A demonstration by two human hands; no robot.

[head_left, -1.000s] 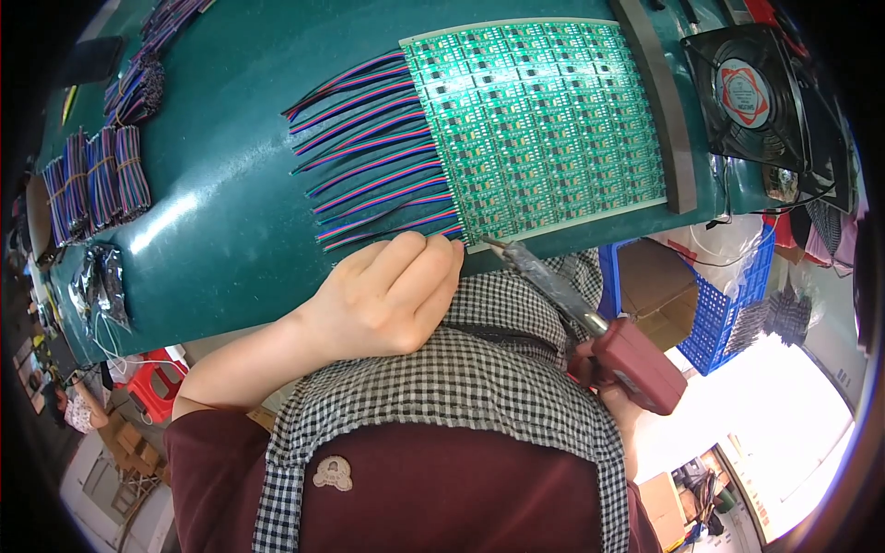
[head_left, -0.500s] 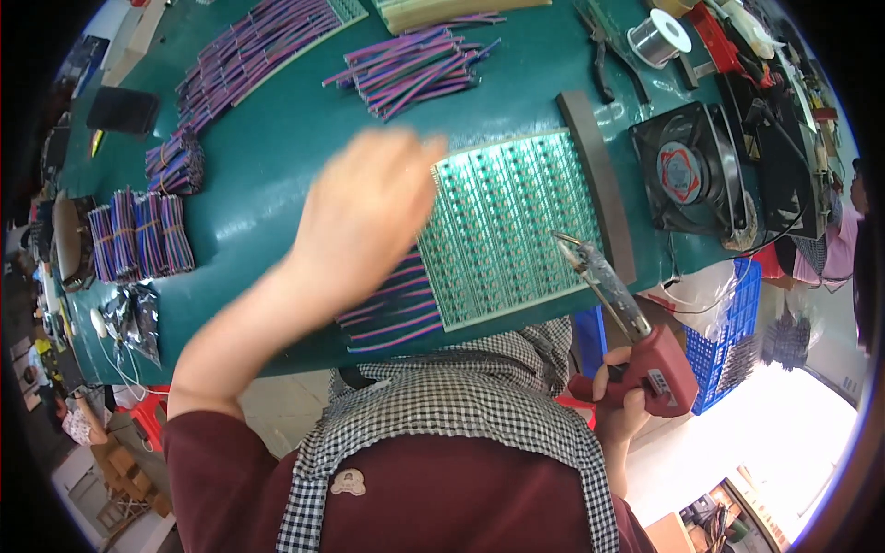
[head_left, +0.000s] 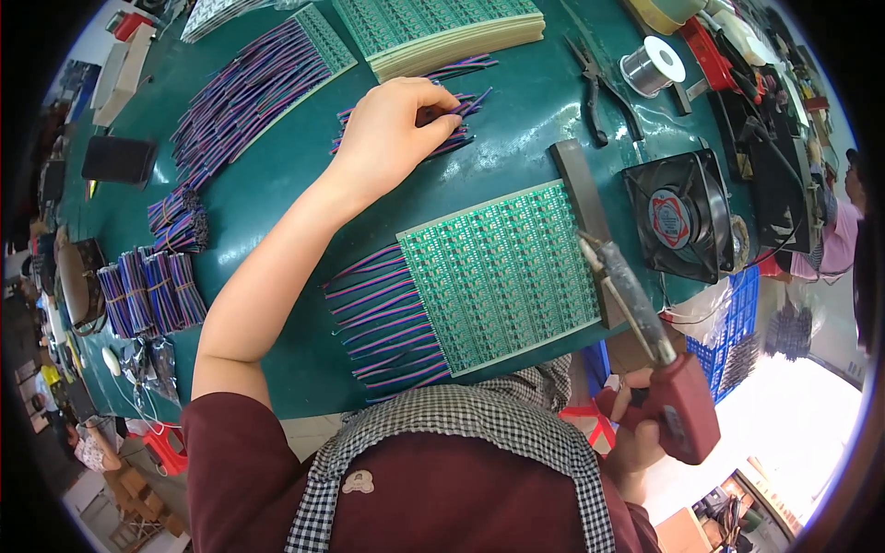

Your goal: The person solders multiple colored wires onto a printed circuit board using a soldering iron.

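Observation:
Over a loose pile of purple, blue and black wires (head_left: pixel 472 103) at the far middle of the table, my left hand (head_left: pixel 396 120) has its thumb and fingers closed on some of the wires. How many it holds is hidden. Low on the right, my right hand (head_left: pixel 638 442) grips a red soldering gun (head_left: pixel 684 410). Its metal tip points up-left, near the right edge of a green circuit board panel (head_left: pixel 502 276). Rows of similar wires (head_left: pixel 387 318) stick out from the panel's left edge. A dark bar (head_left: pixel 581 194) lies along its right edge.
Behind the pile stands a stack of circuit boards (head_left: pixel 452 41). Another wired panel (head_left: pixel 267 83) and bundled wires (head_left: pixel 152 290) lie to the left. Pliers (head_left: pixel 599 92), a solder spool (head_left: pixel 653 66) and a black fan (head_left: pixel 678 217) are at the right.
My left hand has moved away from the panel's upper left corner to the wire pile. The view has shifted, showing more of the far table. My right hand still holds the soldering gun.

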